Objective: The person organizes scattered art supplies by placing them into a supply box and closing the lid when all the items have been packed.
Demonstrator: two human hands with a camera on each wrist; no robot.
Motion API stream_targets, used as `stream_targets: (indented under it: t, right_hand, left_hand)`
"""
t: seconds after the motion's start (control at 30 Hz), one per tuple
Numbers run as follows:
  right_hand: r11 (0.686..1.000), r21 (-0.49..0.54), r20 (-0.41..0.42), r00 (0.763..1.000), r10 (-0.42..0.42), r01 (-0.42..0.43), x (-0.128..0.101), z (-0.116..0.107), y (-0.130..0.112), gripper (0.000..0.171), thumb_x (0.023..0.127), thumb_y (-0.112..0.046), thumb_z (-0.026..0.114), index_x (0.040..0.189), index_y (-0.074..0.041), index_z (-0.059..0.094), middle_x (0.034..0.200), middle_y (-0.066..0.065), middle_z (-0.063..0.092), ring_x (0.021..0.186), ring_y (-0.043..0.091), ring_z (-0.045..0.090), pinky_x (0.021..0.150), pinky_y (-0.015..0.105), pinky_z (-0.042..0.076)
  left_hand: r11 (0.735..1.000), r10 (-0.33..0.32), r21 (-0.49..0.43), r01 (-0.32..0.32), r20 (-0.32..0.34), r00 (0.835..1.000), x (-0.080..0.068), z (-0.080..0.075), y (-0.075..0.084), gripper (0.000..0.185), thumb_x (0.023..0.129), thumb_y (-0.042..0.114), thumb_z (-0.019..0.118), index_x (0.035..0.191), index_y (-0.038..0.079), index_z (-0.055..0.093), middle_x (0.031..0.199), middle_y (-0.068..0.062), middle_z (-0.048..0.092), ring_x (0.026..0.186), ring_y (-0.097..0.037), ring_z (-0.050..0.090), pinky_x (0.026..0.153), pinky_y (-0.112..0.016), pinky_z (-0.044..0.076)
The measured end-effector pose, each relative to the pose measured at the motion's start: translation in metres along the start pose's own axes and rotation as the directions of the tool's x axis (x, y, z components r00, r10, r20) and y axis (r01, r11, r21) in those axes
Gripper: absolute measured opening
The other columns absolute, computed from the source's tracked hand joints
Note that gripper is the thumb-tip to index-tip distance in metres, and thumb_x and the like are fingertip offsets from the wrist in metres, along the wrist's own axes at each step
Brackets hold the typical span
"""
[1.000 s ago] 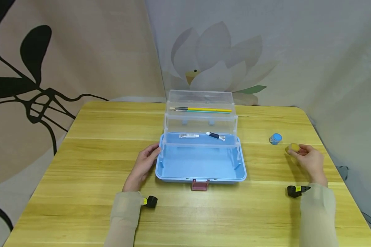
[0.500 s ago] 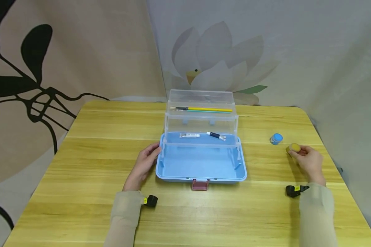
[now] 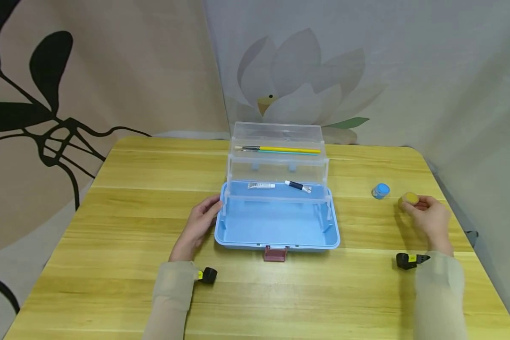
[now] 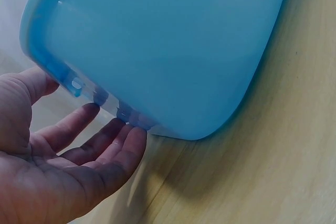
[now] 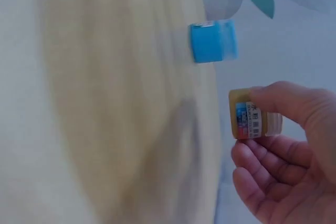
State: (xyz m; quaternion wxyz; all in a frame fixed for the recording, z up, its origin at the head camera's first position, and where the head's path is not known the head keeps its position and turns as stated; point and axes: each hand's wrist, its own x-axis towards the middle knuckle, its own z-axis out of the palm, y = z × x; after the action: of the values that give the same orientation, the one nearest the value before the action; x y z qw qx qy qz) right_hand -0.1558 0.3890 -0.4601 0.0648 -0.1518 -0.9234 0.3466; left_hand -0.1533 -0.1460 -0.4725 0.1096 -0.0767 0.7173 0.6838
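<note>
In the head view, my left hand [image 3: 198, 225] holds the left side of a light blue box [image 3: 276, 226], its thumb at the rim. Its fingertips touch the outer wall below the rim in the left wrist view. My right hand [image 3: 430, 219] pinches a small yellow paint jar [image 3: 410, 198] between thumb and fingers, to the right of the box. The right wrist view shows a printed label on that yellow jar [image 5: 247, 116], which appears held off the tabletop. Close by, a blue paint jar [image 3: 380, 191] stands upright on the table.
Raised clear trays [image 3: 277, 167] rise at the back of the box. The upper one holds brushes [image 3: 289, 149]; the lower one holds a white tube [image 3: 261, 185] and a dark tube [image 3: 297, 186]. A dark red latch [image 3: 275, 254] hangs at the box's front. The wooden table [image 3: 123, 226] meets patterned curtains behind.
My right hand has shifted slightly right and away from me with the yellow jar, now a little higher in view. The left hand stays at the box, which has not visibly moved.
</note>
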Motion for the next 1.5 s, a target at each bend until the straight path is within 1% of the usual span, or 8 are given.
stream_targets:
  t: [0.17,0.27,0.4,0.6,0.83,1.07,1.27,1.5]
  right_hand:
    - [0.996,-0.046,-0.031,0.997,-0.075,0.074,0.002,-0.008,-0.013,0.051,0.089,-0.026,0.063,0.115,0.016,0.052,0.105,0.033,0.058,0.067,-0.012,0.043,0.057,0.010,0.039]
    - [0.994,-0.075,-0.010,0.996,-0.085,0.084,0.003,-0.011,-0.025,0.056,0.090,-0.032,0.061,0.118,0.015,0.051,0.107,0.032,0.057,0.081,0.016,0.056,0.071,0.030,0.047]
    - [0.992,-0.069,0.009,0.994,-0.108,0.108,0.005,-0.014,-0.045,0.058,0.090,-0.034,0.059,0.120,0.015,0.049,0.107,0.033,0.056,0.100,0.042,0.050,0.085,0.055,0.039]
    - [0.982,-0.055,0.009,0.984,-0.180,0.180,0.010,-0.011,-0.076,0.057,0.090,-0.033,0.060,0.120,0.015,0.050,0.102,0.031,0.058,0.096,0.041,0.052,0.085,0.054,0.040]
    - [0.949,-0.066,0.017,0.952,-0.307,0.307,0.019,0.001,-0.116,0.047,0.087,-0.026,0.065,0.115,0.011,0.056,0.095,0.025,0.061,0.085,0.033,0.056,0.066,0.029,0.043]
    - [0.914,-0.028,0.069,0.913,-0.403,0.405,0.029,0.018,-0.164,0.042,0.087,-0.022,0.065,0.113,0.010,0.058,0.098,0.026,0.061,0.090,0.035,0.057,0.069,0.039,0.046]
    - [0.891,-0.004,0.093,0.887,-0.452,0.454,0.038,0.036,-0.202,0.034,0.085,-0.019,0.067,0.108,0.006,0.061,0.095,0.022,0.063,0.086,0.032,0.058,0.068,0.035,0.045]
    - [0.885,0.055,0.118,0.877,-0.465,0.462,0.041,0.051,-0.237,0.034,0.084,-0.017,0.068,0.107,0.006,0.060,0.094,0.021,0.062,0.084,0.031,0.057,0.072,0.040,0.047]
  left_hand:
    - [1.000,0.001,0.001,-0.001,0.004,1.000,0.000,0.000,0.000,0.046,0.097,0.028,0.051,0.136,0.002,0.046,0.135,-0.014,0.047,0.116,-0.025,0.049,0.096,-0.038,0.044]
    - [1.000,0.003,-0.002,-0.003,0.004,1.000,0.000,0.000,0.000,0.046,0.098,0.027,0.051,0.136,0.002,0.046,0.135,-0.015,0.047,0.115,-0.025,0.049,0.095,-0.037,0.045]
    - [1.000,0.002,0.002,-0.002,0.003,1.000,0.001,-0.001,-0.001,0.046,0.098,0.027,0.051,0.136,0.002,0.045,0.135,-0.015,0.047,0.115,-0.025,0.049,0.094,-0.037,0.045]
    - [1.000,0.001,0.009,-0.001,0.004,1.000,0.000,-0.001,-0.001,0.048,0.098,0.029,0.050,0.137,0.003,0.044,0.136,-0.015,0.046,0.116,-0.026,0.048,0.097,-0.038,0.044]
    - [1.000,0.012,0.000,-0.012,0.000,1.000,0.000,-0.001,0.000,0.045,0.098,0.026,0.051,0.135,0.002,0.046,0.134,-0.015,0.047,0.114,-0.024,0.049,0.093,-0.034,0.046]
    - [1.000,0.008,-0.006,-0.008,-0.002,1.000,-0.002,0.000,0.000,0.044,0.098,0.025,0.051,0.135,0.003,0.046,0.134,-0.013,0.048,0.113,-0.023,0.049,0.090,-0.031,0.047]
    - [1.000,0.005,-0.005,-0.005,-0.002,1.000,-0.003,0.000,0.001,0.045,0.097,0.027,0.051,0.135,0.003,0.046,0.135,-0.013,0.048,0.114,-0.023,0.049,0.090,-0.031,0.047]
    - [1.000,0.003,-0.001,-0.003,-0.005,1.000,-0.003,0.001,0.002,0.046,0.097,0.028,0.052,0.136,0.003,0.046,0.135,-0.014,0.047,0.115,-0.025,0.049,0.094,-0.036,0.046]
